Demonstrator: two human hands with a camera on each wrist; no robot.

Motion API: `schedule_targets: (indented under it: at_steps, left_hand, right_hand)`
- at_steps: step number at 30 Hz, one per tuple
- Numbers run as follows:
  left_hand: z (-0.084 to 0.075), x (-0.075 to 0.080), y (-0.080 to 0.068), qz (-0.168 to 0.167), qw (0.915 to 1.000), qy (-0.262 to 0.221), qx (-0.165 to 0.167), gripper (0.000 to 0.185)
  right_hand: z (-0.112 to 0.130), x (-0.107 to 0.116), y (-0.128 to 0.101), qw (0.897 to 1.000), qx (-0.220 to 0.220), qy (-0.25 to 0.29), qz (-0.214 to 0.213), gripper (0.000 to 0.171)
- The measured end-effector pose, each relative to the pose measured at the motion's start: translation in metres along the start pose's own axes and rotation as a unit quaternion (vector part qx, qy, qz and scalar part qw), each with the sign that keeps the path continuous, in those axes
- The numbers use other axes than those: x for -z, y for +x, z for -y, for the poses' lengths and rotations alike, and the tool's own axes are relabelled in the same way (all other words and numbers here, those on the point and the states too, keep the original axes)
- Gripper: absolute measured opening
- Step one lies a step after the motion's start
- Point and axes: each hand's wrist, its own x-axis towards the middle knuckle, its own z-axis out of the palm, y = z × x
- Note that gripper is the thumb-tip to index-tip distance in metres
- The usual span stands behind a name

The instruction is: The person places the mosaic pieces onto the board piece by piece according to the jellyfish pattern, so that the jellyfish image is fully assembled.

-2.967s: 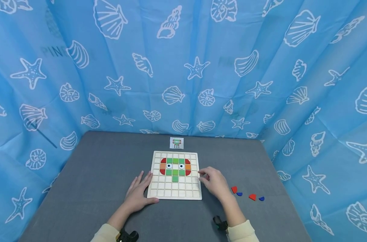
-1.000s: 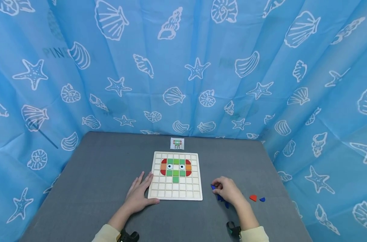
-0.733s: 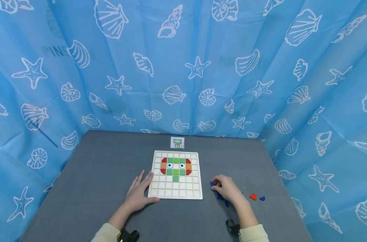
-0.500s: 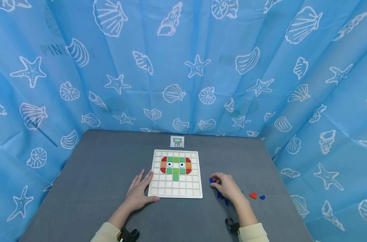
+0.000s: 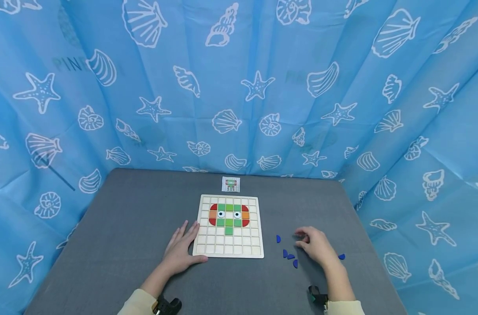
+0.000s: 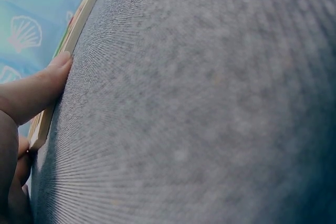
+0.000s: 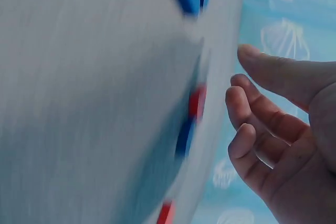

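L hand (image 5: 181, 255) grip wide, touching board (image 5: 228, 240); R hand (image 5: 317, 246) grip half-wide; red pcs (image 7: 197, 102) blurred, head-cam hidden.

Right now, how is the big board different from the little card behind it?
The board is much bigger than the card. Coloured pieces make the board's pattern, while the card's looks printed. The left hand touches the board; no hand touches the card. Both are pale, with a green-and-red pattern.

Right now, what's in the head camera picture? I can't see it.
A person's left hand touches a grid board showing a colourful tile face. The empty right hand is near blue pieces on a gray table, before a blue seashell curtain.
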Motion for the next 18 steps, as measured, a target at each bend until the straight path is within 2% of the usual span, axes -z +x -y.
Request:
schedule_targets:
  at_steps: [5,9,15,18]
  left_hand:
    - [0.000,0.000,0.000,0.003,1.0000,0.000,0.000,0.117]
    - [-0.001,0.001,0.000,0.001,1.0000,-0.001,-0.001,0.117]
    - [-0.002,0.001,-0.001,0.002,1.0000,-0.001,0.001,0.116]
    - [-0.002,0.002,-0.001,0.001,1.0000,-0.001,0.001,0.116]
  right_hand:
    - [-0.025,0.021,-0.015,0.999,-0.035,-0.024,-0.003,0.030]
    - [-0.042,0.031,-0.023,0.998,-0.059,-0.036,0.011,0.031]
    - [-0.053,0.035,-0.023,0.993,-0.100,-0.036,0.052,0.026]
    - [-0.055,0.033,-0.022,0.993,-0.105,-0.028,0.053,0.020]
